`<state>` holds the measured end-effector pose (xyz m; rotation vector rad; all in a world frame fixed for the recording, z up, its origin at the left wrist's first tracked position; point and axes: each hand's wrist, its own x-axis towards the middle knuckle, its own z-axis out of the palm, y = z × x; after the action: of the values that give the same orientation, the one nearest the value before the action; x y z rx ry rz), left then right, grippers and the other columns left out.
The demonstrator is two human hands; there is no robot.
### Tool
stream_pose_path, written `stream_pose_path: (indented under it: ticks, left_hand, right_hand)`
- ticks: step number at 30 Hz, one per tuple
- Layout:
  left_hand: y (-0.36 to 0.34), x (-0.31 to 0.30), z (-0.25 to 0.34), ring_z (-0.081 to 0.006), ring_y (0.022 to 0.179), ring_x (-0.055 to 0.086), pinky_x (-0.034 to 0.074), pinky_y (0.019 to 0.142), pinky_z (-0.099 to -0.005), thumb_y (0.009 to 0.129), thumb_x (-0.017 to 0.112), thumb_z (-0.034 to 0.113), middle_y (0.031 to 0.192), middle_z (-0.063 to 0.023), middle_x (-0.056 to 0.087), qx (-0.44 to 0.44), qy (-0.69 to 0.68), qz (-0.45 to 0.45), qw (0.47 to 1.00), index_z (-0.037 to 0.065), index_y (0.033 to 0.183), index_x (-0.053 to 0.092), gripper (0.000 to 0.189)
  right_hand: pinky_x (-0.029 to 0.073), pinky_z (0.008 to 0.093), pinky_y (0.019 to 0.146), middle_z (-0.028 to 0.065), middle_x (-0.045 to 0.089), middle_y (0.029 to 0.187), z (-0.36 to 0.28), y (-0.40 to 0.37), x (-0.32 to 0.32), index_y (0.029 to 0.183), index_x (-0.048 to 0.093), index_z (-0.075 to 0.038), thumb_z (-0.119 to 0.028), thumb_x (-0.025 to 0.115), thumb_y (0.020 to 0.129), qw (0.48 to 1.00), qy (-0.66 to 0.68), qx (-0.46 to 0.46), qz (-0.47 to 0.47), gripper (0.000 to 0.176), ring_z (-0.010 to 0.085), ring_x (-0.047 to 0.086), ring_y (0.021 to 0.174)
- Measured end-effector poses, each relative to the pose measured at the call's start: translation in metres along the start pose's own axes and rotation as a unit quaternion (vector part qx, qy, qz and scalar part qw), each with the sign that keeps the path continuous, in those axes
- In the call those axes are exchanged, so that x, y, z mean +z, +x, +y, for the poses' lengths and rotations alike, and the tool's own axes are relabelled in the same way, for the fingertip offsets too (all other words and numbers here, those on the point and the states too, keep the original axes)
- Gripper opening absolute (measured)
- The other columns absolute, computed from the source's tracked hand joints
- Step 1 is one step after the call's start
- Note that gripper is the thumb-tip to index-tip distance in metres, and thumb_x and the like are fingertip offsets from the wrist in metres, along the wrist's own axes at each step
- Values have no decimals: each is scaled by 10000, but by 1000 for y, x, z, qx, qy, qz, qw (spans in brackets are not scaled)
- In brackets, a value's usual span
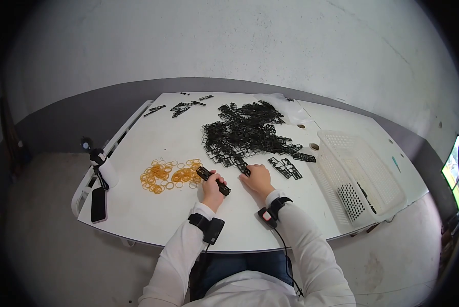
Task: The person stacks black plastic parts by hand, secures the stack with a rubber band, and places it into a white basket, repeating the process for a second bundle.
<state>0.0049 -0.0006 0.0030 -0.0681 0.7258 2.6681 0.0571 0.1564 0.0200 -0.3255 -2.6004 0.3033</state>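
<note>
On our white table (pixel 137 220), we have a big heap of flat black plastic pieces (pixel 244 128). Our left hand (pixel 212 192) curls around a neat black stack (pixel 204 173), probably to keep it together. Our right hand (pixel 259 178) pinches one black piece (pixel 247 172) at the heap's near edge. Thin yellow-orange rubber bands (pixel 186 175) lie close by our left hand, likely for easy reach.
</note>
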Motion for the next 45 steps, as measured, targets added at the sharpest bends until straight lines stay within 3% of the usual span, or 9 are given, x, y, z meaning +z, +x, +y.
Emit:
stream_pose_path:
  ticks: [9, 13, 20, 25, 28, 30, 34, 37, 45]
  left_hand:
    - [-1, -1, -4, -164, 566, 477, 450, 545, -321, 760, 470, -40, 655, -42, 470, -86, -20, -26, 996, 83, 908, 444, 194]
    - [0, -2, -5, -172, 575, 484, 456, 551, -332, 764, 473, -40, 661, -47, 479, -89, -16, -31, 995, 86, 895, 453, 184]
    - [4, -5, -8, -175, 576, 486, 457, 554, -341, 787, 478, -13, 661, -47, 487, -99, -24, -26, 994, 87, 894, 457, 148]
    - [-3, 0, -2, -176, 594, 492, 460, 580, -338, 810, 499, 29, 665, -47, 493, -126, -41, -25, 991, 80, 851, 465, 74]
    - [0, 2, 1, -183, 615, 497, 461, 603, -340, 822, 514, 105, 668, -43, 495, -151, -44, -37, 987, 76, 814, 469, 54]
    - [0, 0, 0, -186, 626, 499, 461, 615, -340, 829, 522, 143, 670, -42, 496, -168, -44, -39, 984, 75, 796, 471, 91]
    - [-8, 7, 4, -204, 672, 508, 462, 658, -361, 849, 492, 374, 703, -54, 513, -139, -97, -45, 984, 68, 774, 482, 315]
    - [-12, 10, 6, -239, 745, 526, 462, 740, -397, 829, 369, 606, 756, -89, 534, -94, -75, -37, 992, 64, 821, 495, 557]
    - [-17, 12, 6, -301, 851, 514, 442, 831, -420, 820, 226, 688, 866, -151, 529, -128, -87, -73, 985, 4, 878, 478, 732]
  right_hand:
    - [472, 385, 732, 133, 642, 830, -1, 22, 5, 868, 675, -59, -320, 658, 647, 999, 1, 47, -14, 342, 301, 588, 827]
    - [478, 369, 720, 139, 641, 839, 8, 10, -5, 865, 677, -61, -268, 642, 649, 998, 27, 31, 54, 300, 297, 599, 802]
    - [480, 358, 674, 117, 638, 832, -11, -28, -39, 923, 647, -43, -163, 624, 692, 968, 142, -107, 178, 262, 280, 600, 757]
    - [479, 335, 659, 100, 634, 824, -29, -32, -47, 968, 636, -50, -149, 625, 707, 963, 153, -135, 174, 279, 256, 593, 756]
    - [471, 328, 640, 107, 600, 793, -39, -36, -42, 1004, 628, -55, -147, 613, 727, 958, 248, -84, 115, 292, 255, 575, 747]
    - [463, 308, 636, 105, 579, 790, -43, -40, -35, 1042, 617, -69, -144, 615, 735, 955, 265, -83, 108, 316, 235, 561, 733]
    - [444, 274, 626, 102, 522, 781, -51, -45, -27, 1128, 589, -105, -138, 611, 753, 950, 286, -89, 91, 377, 203, 526, 707]
    - [443, 290, 622, 104, 492, 776, -56, -47, -26, 1149, 576, -122, -137, 597, 758, 955, 269, -97, 78, 392, 216, 514, 707]
    - [431, 357, 597, 111, 513, 755, -65, -52, -26, 1063, 626, -140, -180, 610, 720, 969, 164, -152, 106, 346, 256, 514, 705]
